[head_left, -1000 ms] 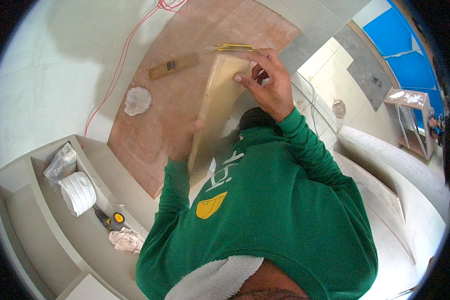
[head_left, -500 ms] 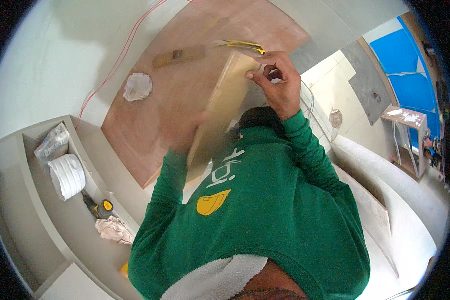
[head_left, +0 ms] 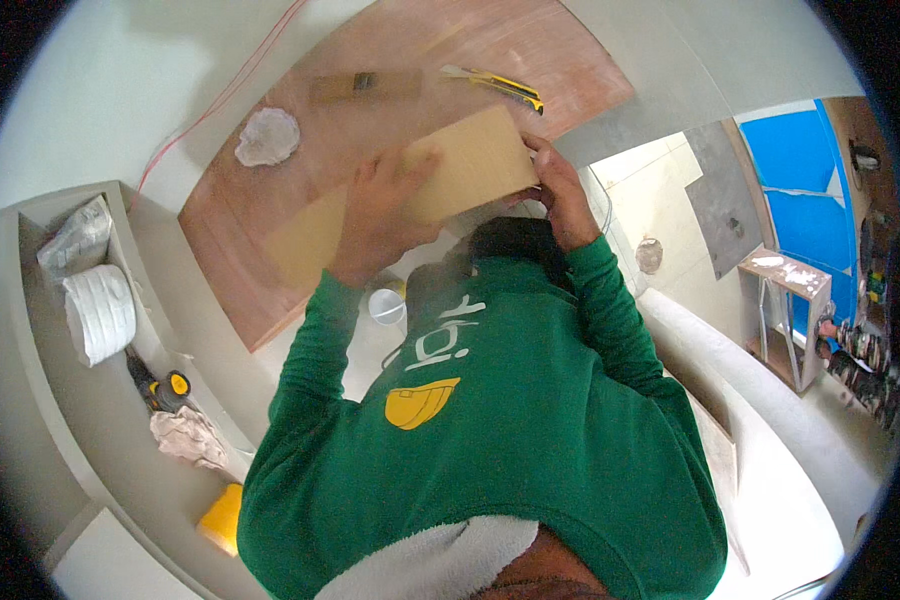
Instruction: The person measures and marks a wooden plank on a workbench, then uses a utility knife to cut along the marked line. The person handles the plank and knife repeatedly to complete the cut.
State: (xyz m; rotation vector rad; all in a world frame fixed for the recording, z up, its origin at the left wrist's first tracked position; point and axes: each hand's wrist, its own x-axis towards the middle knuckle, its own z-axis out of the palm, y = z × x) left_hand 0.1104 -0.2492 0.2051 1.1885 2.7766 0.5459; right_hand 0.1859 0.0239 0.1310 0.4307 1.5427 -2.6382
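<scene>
A long strip of yellow-tan sandpaper (head_left: 475,165) is stretched between my two hands, above the reddish-brown board (head_left: 220,245). My right hand (head_left: 565,195) pinches its right end, thumb over the near edge and other fingers behind. My left hand (head_left: 385,215) lies across the middle of the strip and grips it. Past that hand, the strip's left part is blurred by motion. Beyond the strip, a yellow utility knife (head_left: 495,85) rests on the board, beside a flat tan block (head_left: 400,85) with a dark patch.
A crumpled white plastic piece (head_left: 268,137) lies on the board's left. In the grey shelf trough (head_left: 120,440) are a white roll (head_left: 102,315), a black-and-yellow tool (head_left: 165,385), a crumpled cloth (head_left: 185,437) and a yellow object (head_left: 225,520). A stained stool (head_left: 785,275) stands right.
The sandpaper has swung from steeply slanted to nearly level, its face turned into view. My left hand has come up from behind it onto its front. The view has shifted slightly.
</scene>
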